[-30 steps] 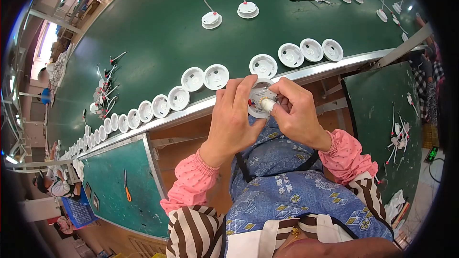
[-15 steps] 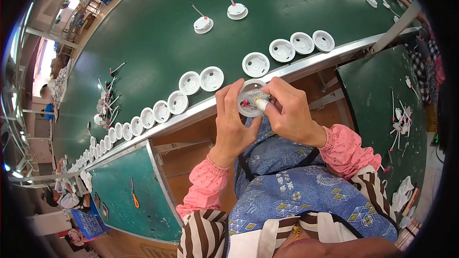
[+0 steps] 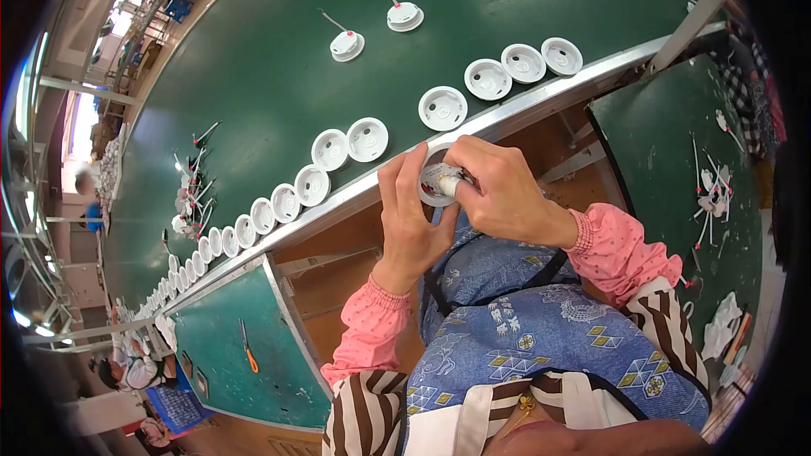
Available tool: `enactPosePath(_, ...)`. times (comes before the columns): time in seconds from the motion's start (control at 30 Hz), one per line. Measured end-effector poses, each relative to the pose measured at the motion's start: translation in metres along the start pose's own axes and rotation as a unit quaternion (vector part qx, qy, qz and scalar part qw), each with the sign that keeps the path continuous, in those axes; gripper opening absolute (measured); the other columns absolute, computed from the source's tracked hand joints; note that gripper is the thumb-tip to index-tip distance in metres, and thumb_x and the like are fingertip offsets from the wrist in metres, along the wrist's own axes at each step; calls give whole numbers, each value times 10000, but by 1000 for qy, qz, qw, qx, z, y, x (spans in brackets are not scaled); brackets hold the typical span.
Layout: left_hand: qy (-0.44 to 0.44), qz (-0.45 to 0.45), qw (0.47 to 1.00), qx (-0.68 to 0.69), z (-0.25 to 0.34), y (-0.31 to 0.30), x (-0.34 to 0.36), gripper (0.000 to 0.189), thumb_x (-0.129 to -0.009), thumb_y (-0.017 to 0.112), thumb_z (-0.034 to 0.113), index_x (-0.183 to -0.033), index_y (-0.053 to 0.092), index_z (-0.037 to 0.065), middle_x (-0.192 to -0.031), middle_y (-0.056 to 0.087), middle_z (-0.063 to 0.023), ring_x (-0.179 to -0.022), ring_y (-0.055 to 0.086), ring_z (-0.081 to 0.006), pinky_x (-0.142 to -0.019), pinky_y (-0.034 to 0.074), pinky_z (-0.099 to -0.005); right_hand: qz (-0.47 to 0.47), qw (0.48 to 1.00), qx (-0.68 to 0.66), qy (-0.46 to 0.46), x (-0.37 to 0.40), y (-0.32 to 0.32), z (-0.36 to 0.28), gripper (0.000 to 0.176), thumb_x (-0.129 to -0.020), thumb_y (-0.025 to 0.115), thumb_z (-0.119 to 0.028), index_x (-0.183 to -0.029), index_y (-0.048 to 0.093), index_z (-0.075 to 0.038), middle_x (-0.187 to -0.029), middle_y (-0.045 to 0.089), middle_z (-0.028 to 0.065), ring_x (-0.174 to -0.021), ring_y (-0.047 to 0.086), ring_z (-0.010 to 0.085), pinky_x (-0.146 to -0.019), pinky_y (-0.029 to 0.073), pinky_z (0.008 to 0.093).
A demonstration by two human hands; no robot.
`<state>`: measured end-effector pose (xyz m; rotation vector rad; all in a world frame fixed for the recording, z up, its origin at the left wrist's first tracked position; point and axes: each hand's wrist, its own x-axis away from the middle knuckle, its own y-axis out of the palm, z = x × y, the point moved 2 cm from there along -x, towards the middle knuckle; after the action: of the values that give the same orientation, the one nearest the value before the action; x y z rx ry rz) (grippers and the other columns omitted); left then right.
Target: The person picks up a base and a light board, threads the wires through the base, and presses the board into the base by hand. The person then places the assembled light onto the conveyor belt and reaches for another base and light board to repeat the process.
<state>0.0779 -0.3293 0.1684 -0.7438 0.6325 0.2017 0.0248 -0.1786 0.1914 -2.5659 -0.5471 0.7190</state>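
Note:
In front of my apron, at the table's metal edge, my left hand (image 3: 414, 215) grips a white round plastic cup-shaped housing (image 3: 435, 151) by its rim, thumb below and fingers above. The housing's open side faces me. Inside it sits a small whitish round board (image 3: 437, 176), tilted, with dark and red bits at its edge. My right hand (image 3: 511, 194) is closed over the right side of the housing, pinching the board between fingers and thumb. A white wrap (image 3: 448, 186) covers the thumb tip. The fingers partly hide the board.
A long row of white housings (image 3: 367, 139) lines the green table's (image 3: 279, 67) near edge. Two assembled round units (image 3: 405, 17) with cables stand farther back. Wired piles (image 3: 193, 194) lie left, others (image 3: 715, 190) on the right-hand table. Orange-handled scissors (image 3: 251, 359) lie on the lower-left board.
The board inside the housing has tilted and shows more of its face, as my right fingers shifted over it. My left hand keeps its hold. The whole view has shifted slightly.

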Motion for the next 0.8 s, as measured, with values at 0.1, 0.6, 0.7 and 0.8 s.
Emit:
enactPosePath(0.1,-12,0,1000,20,-1,3,1,820,-652,797,-42,-1409,481,-18,-1249,538,-198,-1156,543,-359,-971,487,-423,1,999,27,-22,1,0,1,175,-762,594,27,-934,564,20,-888,631,193,-740,643,440,-629,501,511)
enactPosePath(0.6,-218,-103,908,342,-2,-13,11,852,-828,602,-136,-1587,246,13,-1371,516,-175,-1271,583,-272,-1053,515,-381,-36,996,-77,37,12,-15,8,116,-791,624,-2,-901,597,21,-846,638,188,-715,625,408,-639,484,472)
enactPosePath(0.7,-221,-95,902,359,-4,-16,16,770,-882,554,-134,-1578,261,11,-1389,529,-205,-1219,632,-279,-1011,541,-366,-50,989,-123,70,17,-18,6,101,-809,645,-11,-901,622,23,-800,626,168,-647,593,323,-604,463,415)
enactPosePath(0.8,-225,-89,909,340,-3,-11,19,614,-915,513,-130,-1501,379,-3,-1300,588,-179,-1170,650,-252,-981,530,-350,-63,978,-168,108,20,-21,6,102,-823,663,-17,-914,638,23,-766,613,146,-613,557,235,-582,441,373)
